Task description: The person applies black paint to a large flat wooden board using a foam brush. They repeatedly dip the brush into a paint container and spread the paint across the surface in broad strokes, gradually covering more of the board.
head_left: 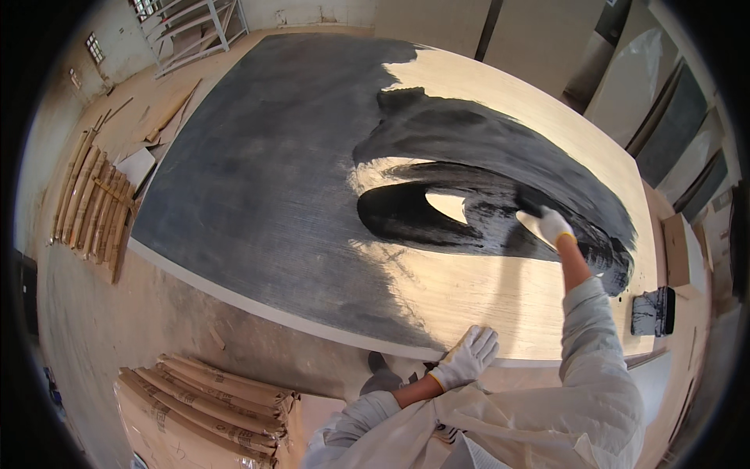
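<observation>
A large pale wood-grained panel [500,305] lies flat, its left part coated in dark grey-black. Wet black paint [398,215] forms a glossy looping smear across the right half. My right hand [553,225], in a white glove with a yellow cuff, reaches over this smear. Its fingers close on a dark, paint-soaked wiping pad [530,202] pressed to the surface; blur hides its exact kind. On the panel's near edge rests my left hand [470,356], also gloved, fingers stretched out and holding nothing.
A paint-smeared black tub [653,312] sits at the panel's right corner. Bundled cardboard-wrapped pieces [94,199] lie on the floor at left, and flat cardboard packages [207,410] at lower left. A white metal rack [195,35] stands behind; large boards [625,74] lean at upper right.
</observation>
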Action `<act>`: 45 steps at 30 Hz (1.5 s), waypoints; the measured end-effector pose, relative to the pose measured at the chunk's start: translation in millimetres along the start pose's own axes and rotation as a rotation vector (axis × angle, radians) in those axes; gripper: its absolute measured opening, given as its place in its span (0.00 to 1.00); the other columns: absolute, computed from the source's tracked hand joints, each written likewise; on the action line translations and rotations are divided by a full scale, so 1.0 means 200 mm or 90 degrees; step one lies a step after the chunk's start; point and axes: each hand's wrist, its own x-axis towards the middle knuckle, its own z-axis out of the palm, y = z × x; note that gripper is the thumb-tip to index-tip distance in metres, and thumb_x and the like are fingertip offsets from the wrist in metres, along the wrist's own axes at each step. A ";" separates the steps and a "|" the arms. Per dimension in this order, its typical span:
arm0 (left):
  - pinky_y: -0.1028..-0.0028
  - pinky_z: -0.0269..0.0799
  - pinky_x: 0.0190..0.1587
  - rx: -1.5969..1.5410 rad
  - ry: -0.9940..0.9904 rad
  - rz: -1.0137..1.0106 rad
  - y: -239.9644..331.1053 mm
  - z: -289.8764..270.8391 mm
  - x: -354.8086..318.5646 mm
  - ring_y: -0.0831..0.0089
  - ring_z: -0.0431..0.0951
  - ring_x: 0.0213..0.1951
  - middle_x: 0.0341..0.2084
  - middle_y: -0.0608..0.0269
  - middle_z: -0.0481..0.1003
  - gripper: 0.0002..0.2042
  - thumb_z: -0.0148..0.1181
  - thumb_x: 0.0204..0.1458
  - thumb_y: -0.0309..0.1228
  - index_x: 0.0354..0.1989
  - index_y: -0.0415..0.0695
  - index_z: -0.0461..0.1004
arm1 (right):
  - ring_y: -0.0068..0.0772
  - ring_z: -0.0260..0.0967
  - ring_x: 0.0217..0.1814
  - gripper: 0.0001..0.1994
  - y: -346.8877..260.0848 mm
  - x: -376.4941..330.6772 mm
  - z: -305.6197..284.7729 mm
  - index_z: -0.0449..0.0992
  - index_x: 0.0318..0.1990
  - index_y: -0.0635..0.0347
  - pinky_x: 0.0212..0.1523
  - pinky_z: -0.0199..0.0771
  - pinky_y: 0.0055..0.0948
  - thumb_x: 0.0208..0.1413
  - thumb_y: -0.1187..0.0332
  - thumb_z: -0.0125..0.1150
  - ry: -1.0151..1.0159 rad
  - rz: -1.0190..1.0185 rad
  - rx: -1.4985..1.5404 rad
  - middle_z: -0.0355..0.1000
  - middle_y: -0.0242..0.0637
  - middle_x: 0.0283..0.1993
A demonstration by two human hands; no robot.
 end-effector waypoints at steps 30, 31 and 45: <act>0.46 0.50 0.81 0.051 -0.060 -0.038 0.05 -0.02 0.03 0.55 0.61 0.78 0.73 0.53 0.69 0.25 0.49 0.68 0.38 0.71 0.42 0.71 | 0.58 0.76 0.67 0.33 -1.47 -0.20 -0.05 0.66 0.79 0.46 0.66 0.76 0.49 0.63 0.64 0.52 -0.075 -0.457 -0.224 0.78 0.57 0.65; 0.46 0.50 0.81 0.054 -0.057 -0.044 0.06 -0.01 0.02 0.55 0.61 0.78 0.73 0.53 0.68 0.25 0.48 0.68 0.38 0.71 0.42 0.71 | 0.59 0.77 0.66 0.33 -1.45 -0.24 -0.03 0.66 0.79 0.46 0.65 0.77 0.50 0.64 0.64 0.52 -0.075 -0.467 -0.224 0.79 0.57 0.64; 0.50 0.50 0.81 0.023 -0.046 -0.108 0.08 -0.05 0.05 0.59 0.62 0.77 0.69 0.55 0.70 0.23 0.52 0.65 0.37 0.66 0.44 0.73 | 0.53 0.81 0.61 0.32 -1.36 -0.42 -0.05 0.66 0.79 0.37 0.61 0.80 0.49 0.66 0.62 0.53 -0.085 -0.655 -0.346 0.82 0.49 0.61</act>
